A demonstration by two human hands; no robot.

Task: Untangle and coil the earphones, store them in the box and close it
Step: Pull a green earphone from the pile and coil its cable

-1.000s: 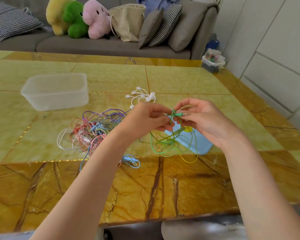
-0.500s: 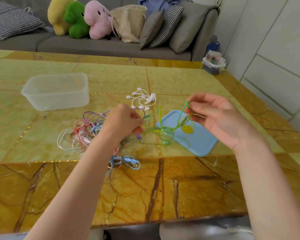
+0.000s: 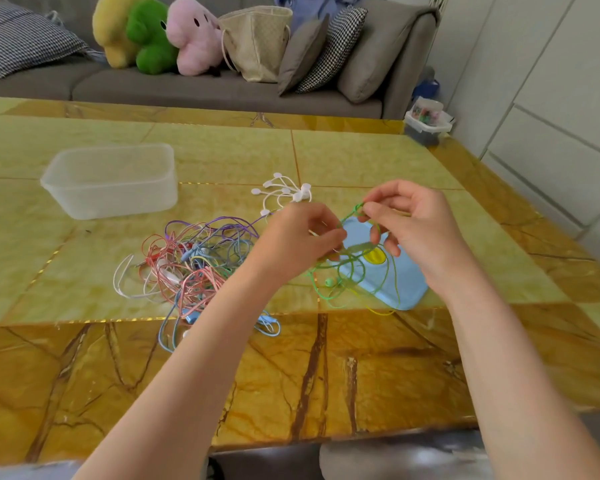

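Note:
My left hand (image 3: 300, 233) and my right hand (image 3: 411, 221) are raised above the table, each pinching a part of the green earphone cable (image 3: 352, 268). Its loops hang down over the blue lid (image 3: 400, 277), mixed with a yellow cable. A green earbud (image 3: 329, 282) dangles near the lid's left edge. A tangle of red, purple, blue and white earphones (image 3: 194, 261) lies on the table left of my left forearm. The clear plastic box (image 3: 113, 180) stands open at the far left. A bunch of white cable ties (image 3: 284, 192) lies behind my left hand.
The marble table (image 3: 326, 375) has its front edge close to me. A grey sofa (image 3: 194, 88) with plush toys, cushions and a woven bag stands behind it. A small container (image 3: 426, 121) sits on the floor by the table's far right corner.
My hands parted and stretched the green cable half a second ago. They are now closer together again and higher, with the cable's loops hanging over the blue lid.

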